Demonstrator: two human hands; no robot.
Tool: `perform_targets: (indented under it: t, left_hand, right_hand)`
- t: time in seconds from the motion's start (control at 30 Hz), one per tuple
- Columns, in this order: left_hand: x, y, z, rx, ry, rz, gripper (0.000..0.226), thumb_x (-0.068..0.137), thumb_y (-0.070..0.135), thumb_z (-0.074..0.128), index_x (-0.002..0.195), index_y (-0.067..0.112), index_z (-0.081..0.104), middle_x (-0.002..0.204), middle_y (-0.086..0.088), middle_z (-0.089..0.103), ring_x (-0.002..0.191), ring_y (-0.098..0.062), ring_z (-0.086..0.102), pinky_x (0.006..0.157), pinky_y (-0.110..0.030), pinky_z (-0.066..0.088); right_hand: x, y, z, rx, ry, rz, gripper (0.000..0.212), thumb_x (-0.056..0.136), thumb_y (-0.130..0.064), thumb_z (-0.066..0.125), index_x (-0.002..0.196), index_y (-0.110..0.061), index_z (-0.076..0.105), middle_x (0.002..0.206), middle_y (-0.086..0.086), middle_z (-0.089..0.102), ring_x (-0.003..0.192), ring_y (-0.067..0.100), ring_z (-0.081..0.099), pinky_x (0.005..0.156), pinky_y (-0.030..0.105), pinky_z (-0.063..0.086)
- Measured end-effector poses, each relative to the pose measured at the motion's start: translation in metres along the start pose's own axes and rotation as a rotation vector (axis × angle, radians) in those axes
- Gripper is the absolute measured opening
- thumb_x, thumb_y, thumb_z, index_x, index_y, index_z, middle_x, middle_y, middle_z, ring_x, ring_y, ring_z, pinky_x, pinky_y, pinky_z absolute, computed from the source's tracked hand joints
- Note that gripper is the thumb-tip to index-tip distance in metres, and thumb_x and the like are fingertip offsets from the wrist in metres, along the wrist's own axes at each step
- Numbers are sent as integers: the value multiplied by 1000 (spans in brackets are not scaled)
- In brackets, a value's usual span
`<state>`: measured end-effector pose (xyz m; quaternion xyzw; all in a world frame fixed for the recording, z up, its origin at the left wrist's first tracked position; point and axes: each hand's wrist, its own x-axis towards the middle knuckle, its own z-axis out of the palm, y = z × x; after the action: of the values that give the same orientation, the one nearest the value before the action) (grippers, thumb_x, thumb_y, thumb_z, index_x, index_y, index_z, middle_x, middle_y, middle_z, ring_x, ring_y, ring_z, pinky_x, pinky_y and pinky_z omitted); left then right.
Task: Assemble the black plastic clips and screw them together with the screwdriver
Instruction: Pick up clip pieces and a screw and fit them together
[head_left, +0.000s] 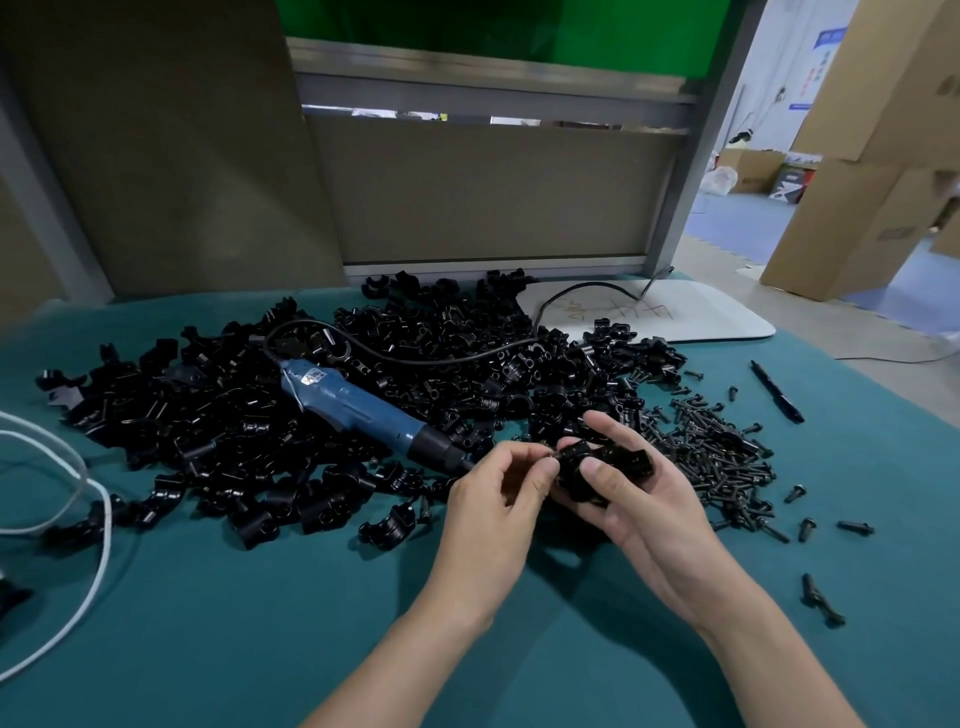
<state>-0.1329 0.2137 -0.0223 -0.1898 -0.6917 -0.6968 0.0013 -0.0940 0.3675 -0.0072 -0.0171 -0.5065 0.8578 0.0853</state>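
Presently, the right grip (641, 501) is cradling a paired black clip (605, 462), fingers curled round it, just off the tip of the blue screwdriver (358, 410). The left grip (496, 499) is pinching what appears to be a screw (551, 458) against the clip's end; the part is too small to confirm.

Judgement: the screw is being started by hand. To do this well, the two halves should be kept squeezed flush so the holes are lining up, and the screw seated straight before the driver is taken up. A tilted start is risking a crossed thread.

The screwdriver is lying on the pile of loose clips (441, 338), its black cord (441, 359) trailing from its rear. The heap of screws (722, 457) is lying beyond its tip, past both grips, with a pen (776, 391) further out. A white cable (101, 499) is looping on the bench (260, 623) well off the driver's butt end. Loose clips are crowding the driver's nose and could snag on pickup.
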Motion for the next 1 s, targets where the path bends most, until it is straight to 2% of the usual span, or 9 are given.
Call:
perform_targets:
  t: [0.2, 0.37, 0.47, 0.6, 0.7, 0.77, 0.87, 0.93, 1.0]
  left_hand:
    - [-3, -1, -1, 140, -11, 69, 27, 101, 50, 51, 90, 30, 66, 78, 10, 68, 73, -8, 61, 66, -25, 49]
    - [0, -4, 0, 122, 0, 64, 4, 100, 31, 63, 96, 32, 64, 94, 15, 70, 93, -7, 66, 79, -20, 51]
    - [0, -2, 2, 40, -1, 44, 9, 97, 25, 67, 98, 33, 65, 98, 16, 71, 95, -6, 68, 80, -16, 50]
    - [-1, -1, 1, 41, 15, 25, 8, 98, 45, 60, 102, 38, 63, 95, 17, 70, 86, -5, 67, 73, -18, 51]
    - [-3, -3, 0, 201, -23, 60, 28, 101, 55, 48, 93, 33, 65, 77, 18, 65, 69, -2, 57, 64, -19, 41]
    - [-3, -3, 0, 241, -29, 77, 30, 101, 53, 47, 92, 31, 64, 76, 16, 65, 73, -5, 60, 66, -27, 46]
    - [-3, -1, -1, 180, -23, 68, 23, 102, 44, 53, 92, 28, 65, 83, 10, 70, 83, -11, 65, 77, -38, 53]
    - [-3, 1, -1, 153, -15, 68, 16, 101, 38, 58, 91, 27, 64, 86, 11, 70, 84, -10, 65, 78, -34, 53]
    - [-2, 1, -1, 128, -19, 65, 9, 100, 29, 63, 91, 26, 64, 89, 14, 71, 87, -6, 66, 77, -23, 51]
  right_hand:
    - [-1, 1, 0, -9, -20, 12, 49, 85, -3, 68, 134, -11, 61, 127, 23, 69, 119, 36, 68, 89, 40, 60]
    - [0, 1, 1, -2, -6, 15, 50, 84, -5, 69, 133, -11, 62, 125, 22, 70, 117, 33, 69, 90, 42, 60]
    - [0, 1, 1, -9, -6, 17, 50, 84, -5, 69, 133, -12, 62, 126, 22, 70, 117, 33, 69, 90, 42, 60]
    - [1, 1, -1, 29, -6, 6, 46, 86, -2, 68, 131, -11, 64, 126, 25, 69, 116, 35, 69, 91, 44, 60]
    - [0, 1, -3, 21, -20, 10, 47, 87, -1, 68, 132, -12, 64, 127, 24, 69, 118, 36, 69, 93, 45, 60]
    - [0, 1, -4, 8, -40, 18, 48, 87, -2, 70, 134, -12, 63, 128, 24, 68, 120, 37, 67, 94, 46, 59]
    - [0, 0, -3, -2, -48, 26, 50, 80, -10, 78, 129, -15, 67, 128, 22, 69, 120, 36, 68, 93, 45, 59]
    - [0, 0, -2, -11, -41, 30, 51, 76, -14, 82, 126, -18, 70, 127, 21, 70, 119, 34, 68, 92, 44, 60]
    - [0, 0, -3, -35, -37, 34, 50, 76, -16, 83, 125, -20, 71, 126, 19, 71, 118, 33, 69, 92, 43, 60]
